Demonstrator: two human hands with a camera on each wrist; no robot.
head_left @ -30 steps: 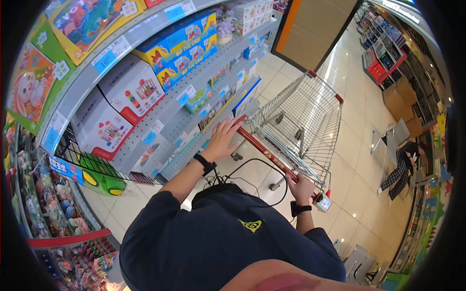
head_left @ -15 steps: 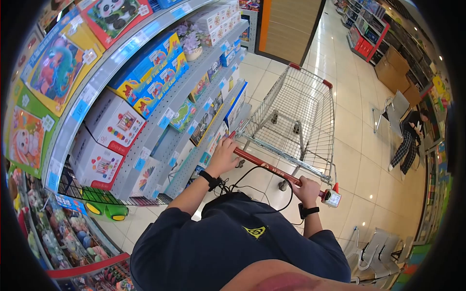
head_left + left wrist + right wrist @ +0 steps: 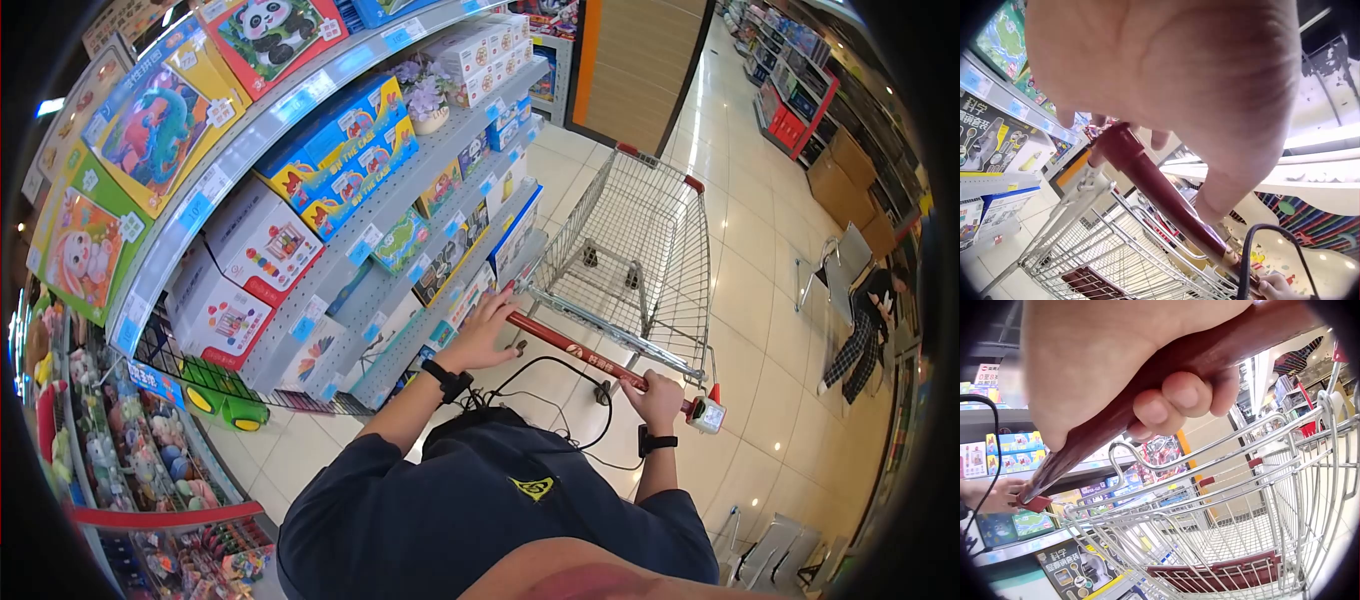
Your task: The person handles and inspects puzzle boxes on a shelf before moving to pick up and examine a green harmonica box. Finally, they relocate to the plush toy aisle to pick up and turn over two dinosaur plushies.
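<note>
Beside shelves [image 3: 397,205], one cart [image 3: 645,250], one red handle [image 3: 547,335], right hand [image 3: 657,402] gripping it, left hand [image 3: 480,333] touching it, uncurled

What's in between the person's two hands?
The red cart handle, with pale lettering, spans the stretch between the left hand and the right hand. That shows in the head view, where a black cable also loops below it.

Bright overhead light leaves glare on the pale floor [image 3: 757,335]. Wide-angle distortion bends the left shelf [image 3: 250,142]; blackened corners frame every view.
</note>
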